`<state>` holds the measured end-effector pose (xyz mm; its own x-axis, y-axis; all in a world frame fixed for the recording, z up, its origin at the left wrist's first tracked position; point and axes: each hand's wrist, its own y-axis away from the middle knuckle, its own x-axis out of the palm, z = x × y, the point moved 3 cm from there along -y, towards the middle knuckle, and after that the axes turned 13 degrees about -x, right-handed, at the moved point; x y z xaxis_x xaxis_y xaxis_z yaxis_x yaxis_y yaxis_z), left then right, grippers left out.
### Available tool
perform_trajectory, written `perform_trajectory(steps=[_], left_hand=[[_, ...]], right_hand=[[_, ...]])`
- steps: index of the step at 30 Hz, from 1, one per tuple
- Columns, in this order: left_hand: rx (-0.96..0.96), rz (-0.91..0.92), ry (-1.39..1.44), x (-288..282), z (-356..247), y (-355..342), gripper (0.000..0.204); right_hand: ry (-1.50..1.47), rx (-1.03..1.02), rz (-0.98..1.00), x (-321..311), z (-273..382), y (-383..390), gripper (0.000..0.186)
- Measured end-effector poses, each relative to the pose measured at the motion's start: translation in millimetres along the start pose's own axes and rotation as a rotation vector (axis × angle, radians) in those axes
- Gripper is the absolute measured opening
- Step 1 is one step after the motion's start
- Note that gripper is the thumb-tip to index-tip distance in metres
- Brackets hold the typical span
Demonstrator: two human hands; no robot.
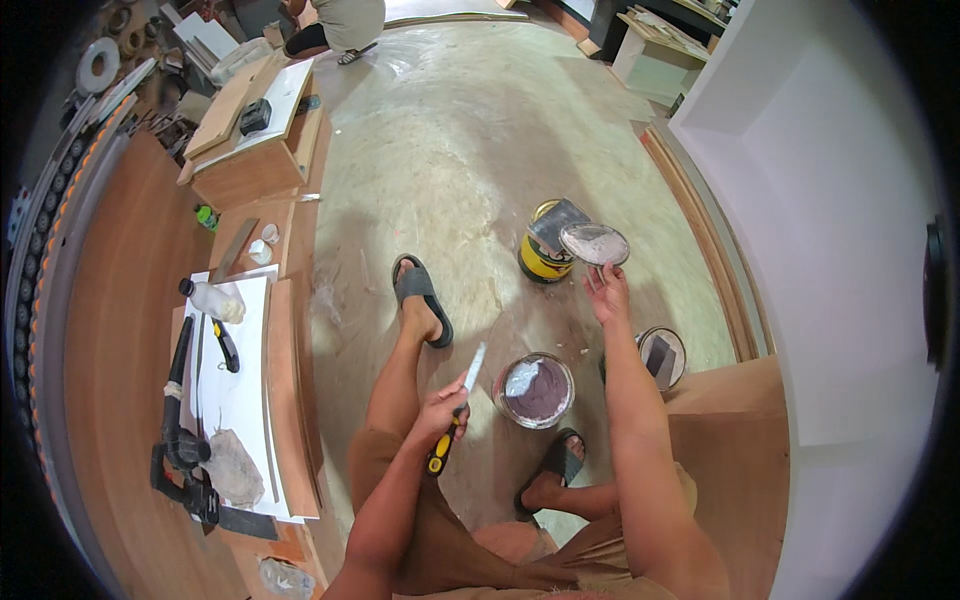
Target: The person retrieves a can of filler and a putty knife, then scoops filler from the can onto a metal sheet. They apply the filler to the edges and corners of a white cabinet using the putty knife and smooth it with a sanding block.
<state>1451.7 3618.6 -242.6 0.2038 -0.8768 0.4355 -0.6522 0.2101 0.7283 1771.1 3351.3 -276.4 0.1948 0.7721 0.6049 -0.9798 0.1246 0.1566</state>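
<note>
My left hand (440, 412) is closed around a yellow-and-black utility knife (436, 466), its long pale blade pointing up and away from me. In my right hand (607, 295) is a round can lid (590, 246), held by its near edge and smeared with pale pinkish paste. Between my feet on the floor stands an uncovered can (565, 412) of purple-grey paste (550, 398) with a whitish lump on one side. Beyond it, beside the lid, is a yellow-and-black can (541, 268) with a dark flat plate (560, 222) on top.
Another can (676, 345) with a dark flat piece sits right of my forearm. At left, a low bench holds a blower (180, 440), a bottle (217, 302), another utility knife (226, 350) and a rag (234, 468). A white cabinet (830, 200) stands at right; a person (345, 22) is far off.
</note>
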Motion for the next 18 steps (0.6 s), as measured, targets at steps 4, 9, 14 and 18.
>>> perform_trajectory(steps=[4, 9, 14, 18], left_hand=[[0.024, 0.081, -0.079, 15, -6, -1, 0.051], [-0.087, 0.106, -0.097, 25, -12, 3, 0.049], [-0.094, 0.122, -0.093, 28, -15, 6, 0.048], [-0.08, 0.125, -0.073, 24, -7, 2, 0.047]], right_hand=[[-0.073, 0.032, -0.047, 26, -36, -32, 0.025], [-0.079, 0.063, -0.091, 31, -66, -67, 0.025], [0.238, 0.183, -0.122, 29, -86, -70, 0.023], [0.785, 0.077, 0.103, 33, -76, -71, 0.028]])
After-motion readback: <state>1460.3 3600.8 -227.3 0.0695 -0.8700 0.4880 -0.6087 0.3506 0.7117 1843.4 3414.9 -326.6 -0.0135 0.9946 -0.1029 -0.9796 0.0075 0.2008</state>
